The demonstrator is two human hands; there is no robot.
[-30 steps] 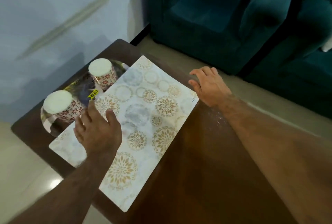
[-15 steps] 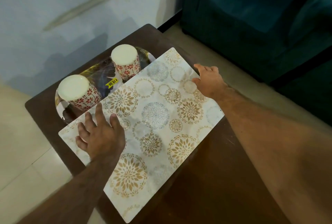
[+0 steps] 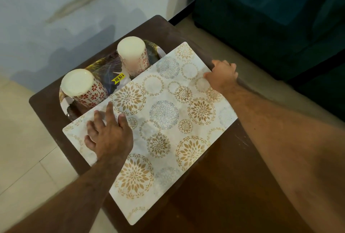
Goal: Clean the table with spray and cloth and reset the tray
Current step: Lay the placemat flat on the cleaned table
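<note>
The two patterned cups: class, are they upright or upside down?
Upside down: both cups show flat, closed bases on top, standing on the tray.

This looks like a home living room. A deep teal upholstered sofa [image 3: 276, 8] fills the far right, standing on a pale tiled floor [image 3: 24, 158] that runs along the left and between the sofa and the furniture. A small dark wooden desk [image 3: 214, 186] sits against a painted, blotchy bluish wall [image 3: 74, 8] on the far left. On it lie household things: a patterned placemat [image 3: 168, 120], and a shiny tray [image 3: 104, 68] carrying two upturned floral cups [image 3: 82, 87], with a yellow price sticker [image 3: 118, 78] between them.
</note>
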